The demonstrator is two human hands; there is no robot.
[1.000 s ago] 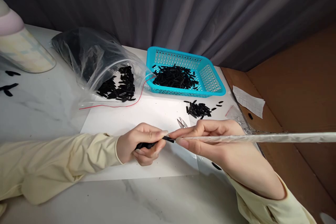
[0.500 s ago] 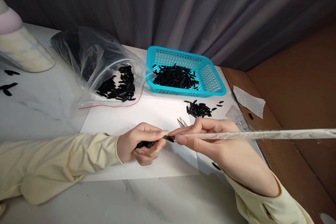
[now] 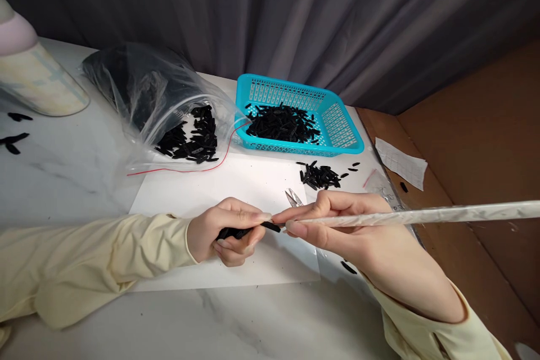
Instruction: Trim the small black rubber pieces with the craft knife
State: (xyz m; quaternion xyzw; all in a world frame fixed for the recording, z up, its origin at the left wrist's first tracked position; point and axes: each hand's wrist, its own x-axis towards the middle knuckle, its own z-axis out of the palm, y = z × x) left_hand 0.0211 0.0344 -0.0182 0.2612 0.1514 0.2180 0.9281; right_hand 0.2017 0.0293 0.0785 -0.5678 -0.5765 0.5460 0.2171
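My left hand [image 3: 232, 230] is closed around several small black strips, and its thumb and forefinger pinch one narrow black strip [image 3: 270, 227] that sticks out to the right. My right hand [image 3: 337, 222] grips a long, thin, whitish wrapped stick [image 3: 442, 214] between thumb and fingers. The stick's narrow end points at the black strip; whether it touches cannot be made out. Metal blades [image 3: 294, 198], like those of small scissors, lie just behind my right fingers, their handles hidden. Under both hands lies a white sheet [image 3: 202, 275].
A turquoise basket [image 3: 346, 149] holds many black strips. To its left an open clear zip bag [image 3: 169, 87] spills more. A pile of strips [image 3: 320, 175] lies before the basket. A bottle [image 3: 42, 76] stands far left; a paper slip [image 3: 400, 163] is on cardboard at right.
My right hand and the stick have shifted slightly right, away from the strip, and the stick's far end has risen a little. My left hand stays still.
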